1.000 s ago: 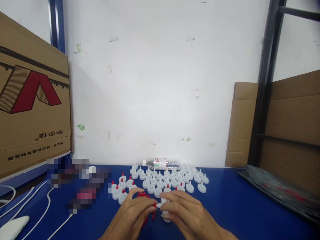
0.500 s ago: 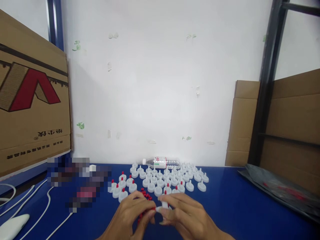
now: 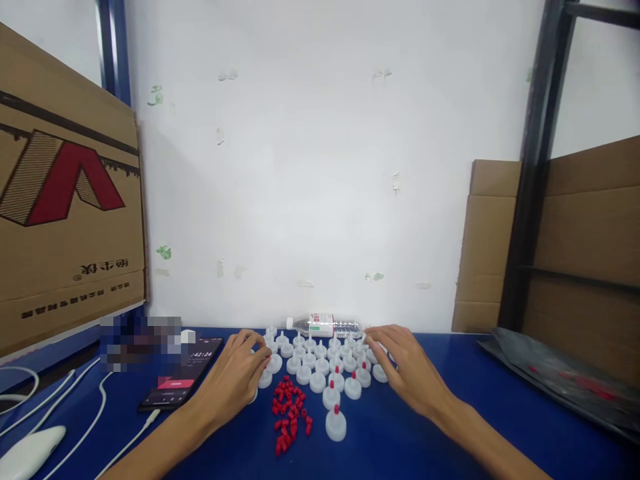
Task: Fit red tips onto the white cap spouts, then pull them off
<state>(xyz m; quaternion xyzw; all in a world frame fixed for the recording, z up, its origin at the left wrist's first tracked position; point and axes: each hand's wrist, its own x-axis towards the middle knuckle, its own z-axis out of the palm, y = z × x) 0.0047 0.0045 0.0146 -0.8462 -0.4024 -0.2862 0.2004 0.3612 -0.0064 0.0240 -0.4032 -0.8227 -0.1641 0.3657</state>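
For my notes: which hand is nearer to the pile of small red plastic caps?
Left. The left hand is just left of the cap pile; the right hand is farther off, rightward.

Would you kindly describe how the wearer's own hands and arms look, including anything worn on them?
The left hand and right hand are both ungloved, with slim fingers. The left forearm and right forearm are bare as far as they show, with no sleeve, watch or bracelet visible. Some fingers are partly hidden, so rings can't be ruled out.
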